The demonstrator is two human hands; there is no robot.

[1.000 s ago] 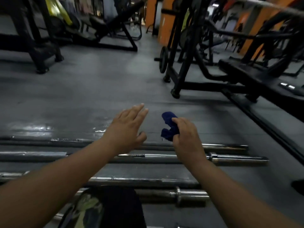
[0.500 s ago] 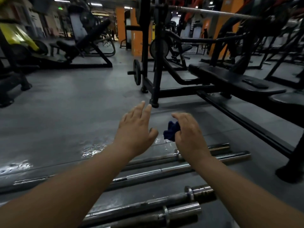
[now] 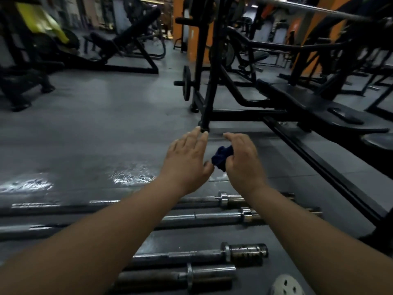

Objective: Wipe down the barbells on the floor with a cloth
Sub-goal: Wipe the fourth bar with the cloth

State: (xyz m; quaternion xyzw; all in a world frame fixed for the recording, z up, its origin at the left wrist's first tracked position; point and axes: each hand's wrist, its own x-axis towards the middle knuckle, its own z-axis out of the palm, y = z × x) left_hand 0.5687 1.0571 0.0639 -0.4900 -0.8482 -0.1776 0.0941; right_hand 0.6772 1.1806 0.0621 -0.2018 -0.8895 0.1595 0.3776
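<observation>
Glossy metal barbells (image 3: 212, 217), some rust-speckled, a soft blue cloth (image 3: 222, 158), matt grey floor (image 3: 106, 124).

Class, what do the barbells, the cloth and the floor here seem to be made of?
Barbells: probably steel, chromed; they glint, with dull, spotted sleeves suggesting wear or rust.
Cloth in the right hand: soft dark-blue fabric, bunched into folds.
Floor: likely grey rubber matting; matte, seamed, shiny where apparently wet.
</observation>
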